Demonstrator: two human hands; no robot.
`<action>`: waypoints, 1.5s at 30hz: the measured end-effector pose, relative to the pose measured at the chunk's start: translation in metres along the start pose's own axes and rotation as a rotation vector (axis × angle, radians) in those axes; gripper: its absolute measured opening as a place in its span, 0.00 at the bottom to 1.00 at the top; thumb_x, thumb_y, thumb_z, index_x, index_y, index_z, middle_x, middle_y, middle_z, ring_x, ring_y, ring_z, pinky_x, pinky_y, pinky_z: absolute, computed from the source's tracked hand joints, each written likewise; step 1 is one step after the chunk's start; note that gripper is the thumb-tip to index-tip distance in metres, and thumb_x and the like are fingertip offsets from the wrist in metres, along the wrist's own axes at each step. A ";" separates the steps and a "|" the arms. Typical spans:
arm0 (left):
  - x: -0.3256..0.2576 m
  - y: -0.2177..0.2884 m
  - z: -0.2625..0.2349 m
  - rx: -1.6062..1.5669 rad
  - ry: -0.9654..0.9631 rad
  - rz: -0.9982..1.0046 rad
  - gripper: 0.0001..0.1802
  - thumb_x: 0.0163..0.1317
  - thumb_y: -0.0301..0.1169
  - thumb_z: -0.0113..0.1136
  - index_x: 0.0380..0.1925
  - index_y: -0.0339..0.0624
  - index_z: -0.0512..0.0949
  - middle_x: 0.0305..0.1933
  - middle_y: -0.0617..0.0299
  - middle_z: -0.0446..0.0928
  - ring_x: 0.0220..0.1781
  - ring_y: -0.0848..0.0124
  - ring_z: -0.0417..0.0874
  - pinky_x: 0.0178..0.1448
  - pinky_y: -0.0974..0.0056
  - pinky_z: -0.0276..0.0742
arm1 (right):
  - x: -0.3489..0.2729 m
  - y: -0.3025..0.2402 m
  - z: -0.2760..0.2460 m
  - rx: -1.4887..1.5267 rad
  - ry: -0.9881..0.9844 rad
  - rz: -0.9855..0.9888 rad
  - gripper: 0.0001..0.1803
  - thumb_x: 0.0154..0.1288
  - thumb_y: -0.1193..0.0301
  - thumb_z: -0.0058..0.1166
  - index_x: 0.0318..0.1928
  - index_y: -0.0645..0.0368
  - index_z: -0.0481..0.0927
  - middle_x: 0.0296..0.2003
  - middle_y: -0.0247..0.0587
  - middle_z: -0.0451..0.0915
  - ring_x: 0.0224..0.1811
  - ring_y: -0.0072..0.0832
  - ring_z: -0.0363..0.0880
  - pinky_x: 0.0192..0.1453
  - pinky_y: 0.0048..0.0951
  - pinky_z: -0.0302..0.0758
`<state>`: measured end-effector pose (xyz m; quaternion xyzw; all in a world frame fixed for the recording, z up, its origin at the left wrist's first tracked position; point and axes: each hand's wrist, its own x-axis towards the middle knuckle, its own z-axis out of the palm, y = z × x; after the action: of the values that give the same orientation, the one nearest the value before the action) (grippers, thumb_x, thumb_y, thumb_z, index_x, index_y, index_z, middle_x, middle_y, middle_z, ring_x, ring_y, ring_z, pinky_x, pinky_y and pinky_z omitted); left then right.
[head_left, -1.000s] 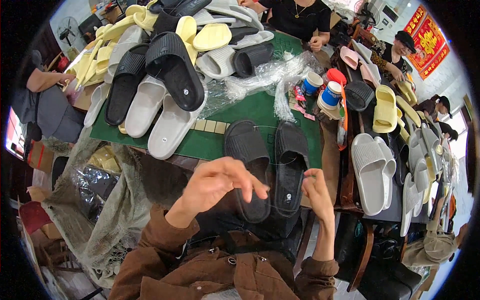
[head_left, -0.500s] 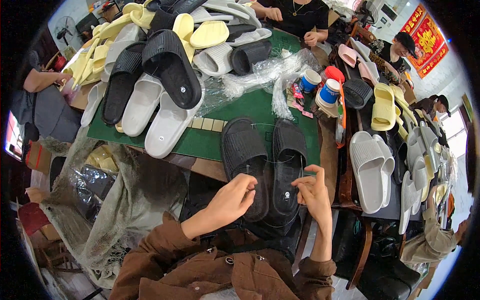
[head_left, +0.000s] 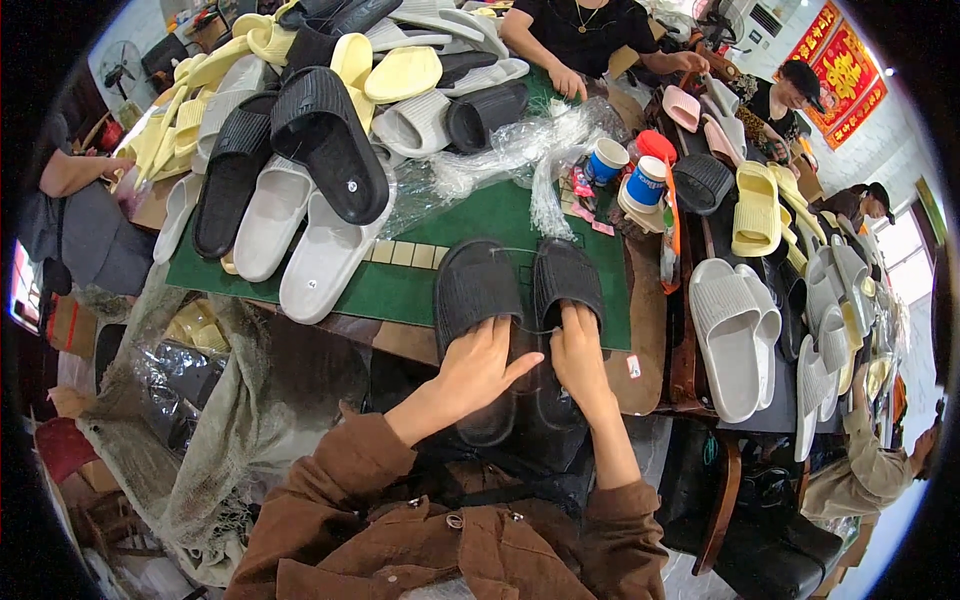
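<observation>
Black slippers (head_left: 515, 290) now lie under both lowered hands (head_left: 530, 365).

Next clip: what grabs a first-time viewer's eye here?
Front and centre, the left hand and right hand rest on a pair of black slippers lying side by side at the near edge of the green mat. Behind them to the left rises a heap of black, white and yellow slippers; more white slippers line the right side.
</observation>
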<state>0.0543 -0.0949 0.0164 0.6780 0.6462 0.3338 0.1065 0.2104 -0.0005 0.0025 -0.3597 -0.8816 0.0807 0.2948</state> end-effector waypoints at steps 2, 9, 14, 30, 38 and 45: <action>0.013 0.004 -0.007 -0.032 -0.225 -0.184 0.39 0.63 0.56 0.50 0.46 0.20 0.68 0.44 0.30 0.74 0.45 0.38 0.78 0.46 0.48 0.77 | 0.007 0.012 0.015 -0.007 0.045 -0.034 0.17 0.55 0.82 0.44 0.46 0.76 0.70 0.43 0.66 0.74 0.44 0.57 0.73 0.50 0.48 0.72; 0.035 -0.024 0.012 -0.135 -0.248 -0.216 0.46 0.56 0.68 0.50 0.31 0.21 0.75 0.37 0.30 0.77 0.42 0.40 0.80 0.45 0.48 0.77 | 0.025 0.024 0.032 0.045 -0.216 0.224 0.09 0.54 0.76 0.47 0.24 0.71 0.77 0.26 0.66 0.76 0.32 0.59 0.77 0.38 0.52 0.74; 0.030 -0.021 -0.001 -0.123 -0.383 -0.215 0.48 0.50 0.70 0.54 0.31 0.22 0.76 0.36 0.32 0.78 0.42 0.42 0.81 0.45 0.49 0.78 | 0.024 0.010 0.019 0.201 -0.162 0.294 0.13 0.57 0.72 0.46 0.27 0.71 0.78 0.28 0.67 0.77 0.34 0.59 0.77 0.40 0.52 0.74; 0.009 0.001 0.018 -0.075 -0.264 -0.245 0.27 0.58 0.47 0.54 0.34 0.27 0.78 0.39 0.36 0.79 0.40 0.44 0.82 0.45 0.50 0.79 | -0.013 -0.023 0.014 0.262 -0.336 0.462 0.17 0.65 0.69 0.40 0.41 0.73 0.74 0.41 0.68 0.76 0.48 0.59 0.74 0.51 0.45 0.70; 0.004 0.006 0.027 0.002 -0.224 -0.285 0.22 0.58 0.42 0.52 0.27 0.29 0.80 0.32 0.38 0.80 0.34 0.47 0.83 0.40 0.51 0.80 | -0.015 -0.027 0.018 0.258 -0.234 0.412 0.14 0.62 0.71 0.42 0.32 0.72 0.77 0.33 0.68 0.76 0.39 0.60 0.76 0.44 0.52 0.71; 0.005 0.012 0.027 0.006 -0.248 -0.354 0.25 0.59 0.45 0.51 0.29 0.29 0.81 0.30 0.40 0.80 0.32 0.48 0.84 0.38 0.51 0.81 | -0.018 -0.033 -0.007 0.391 -0.262 0.404 0.14 0.65 0.71 0.42 0.37 0.73 0.75 0.39 0.69 0.75 0.44 0.60 0.73 0.48 0.50 0.69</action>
<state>0.0793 -0.0845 0.0042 0.5901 0.7382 0.2219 0.2401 0.2052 -0.0373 0.0112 -0.4507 -0.7905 0.3514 0.2201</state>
